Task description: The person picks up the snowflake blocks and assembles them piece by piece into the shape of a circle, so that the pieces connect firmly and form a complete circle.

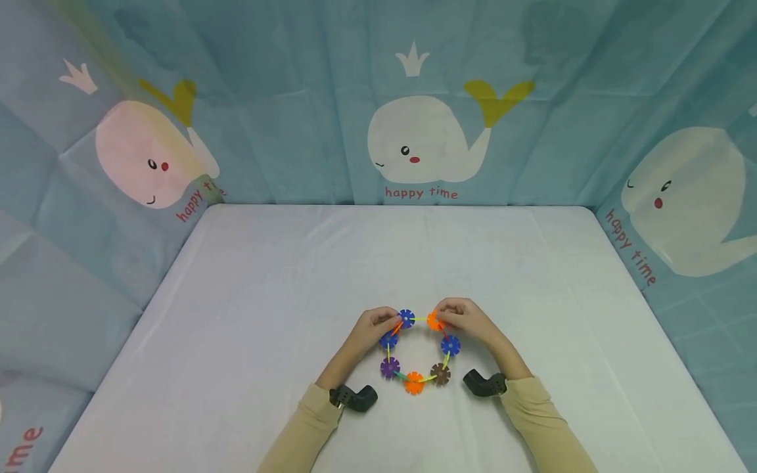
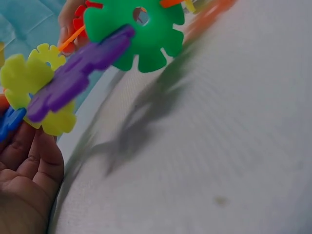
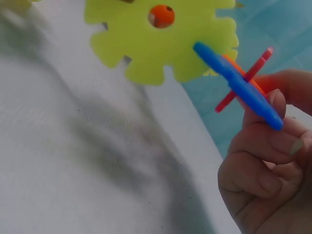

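A ring of snowflake discs (image 1: 414,383), notched plastic pieces slotted edge to edge, hangs between both hands near the front of the table. Blue, orange, purple and brown discs face up, joined by others seen edge-on. My left hand (image 1: 372,328) pinches the ring at its upper left, by a blue disc (image 1: 406,318). At the upper right my right hand (image 1: 470,319) grips an orange disc (image 1: 433,321). The left wrist view has a green disc (image 2: 146,41) and a purple disc (image 2: 80,73) close up. A yellow-green disc (image 3: 190,58) meets a blue one (image 3: 248,97) beside my right fingers.
A white cloth covers the table (image 1: 266,276), and the ring's shadow falls on it. Blue curtains (image 1: 284,144) printed with whales stand along the back and both sides. Each wrist wears a black camera (image 1: 359,398).
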### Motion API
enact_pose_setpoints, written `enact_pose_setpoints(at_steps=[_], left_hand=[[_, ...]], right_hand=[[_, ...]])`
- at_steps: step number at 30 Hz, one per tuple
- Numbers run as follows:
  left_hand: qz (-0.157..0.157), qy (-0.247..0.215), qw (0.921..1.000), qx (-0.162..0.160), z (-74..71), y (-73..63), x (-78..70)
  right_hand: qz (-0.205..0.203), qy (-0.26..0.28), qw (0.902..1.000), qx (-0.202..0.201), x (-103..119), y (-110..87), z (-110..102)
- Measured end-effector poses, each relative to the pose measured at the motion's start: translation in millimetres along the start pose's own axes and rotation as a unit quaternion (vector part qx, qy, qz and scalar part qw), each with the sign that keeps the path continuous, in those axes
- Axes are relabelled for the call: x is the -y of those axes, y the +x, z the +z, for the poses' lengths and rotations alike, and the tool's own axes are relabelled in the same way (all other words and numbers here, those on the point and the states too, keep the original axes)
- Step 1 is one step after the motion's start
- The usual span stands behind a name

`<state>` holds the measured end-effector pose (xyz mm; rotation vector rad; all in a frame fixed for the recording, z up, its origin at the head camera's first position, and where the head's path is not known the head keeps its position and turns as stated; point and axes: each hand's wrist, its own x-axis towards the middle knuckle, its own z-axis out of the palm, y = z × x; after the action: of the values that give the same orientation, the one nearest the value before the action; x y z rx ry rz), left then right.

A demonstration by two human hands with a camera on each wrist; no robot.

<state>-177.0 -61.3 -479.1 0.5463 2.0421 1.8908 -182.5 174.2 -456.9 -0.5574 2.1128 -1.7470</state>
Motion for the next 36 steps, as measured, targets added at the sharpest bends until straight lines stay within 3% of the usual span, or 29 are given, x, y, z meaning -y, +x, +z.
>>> enact_pose_setpoints(at_steps=[10, 24, 36], left_hand=[[0.003, -0.001, 0.9995, 0.032, -2.7, -0.7, 0.0], [0.008, -0.001, 0.9983, 0.057, -3.7, 0.3, 0.3], [0.021, 0.019, 0.9972, 0.069, -5.2, 0.4, 0.4]], right_hand=[[-0.003, 0.045, 0.9982, 0.04, -3.2, 1.4, 3.0], [0.029, 0.083, 0.9961, 0.011, -38.0, 6.2, 2.6], [0.038, 0.105, 0.9936, 0.01, -42.4, 5.6, 3.9]])
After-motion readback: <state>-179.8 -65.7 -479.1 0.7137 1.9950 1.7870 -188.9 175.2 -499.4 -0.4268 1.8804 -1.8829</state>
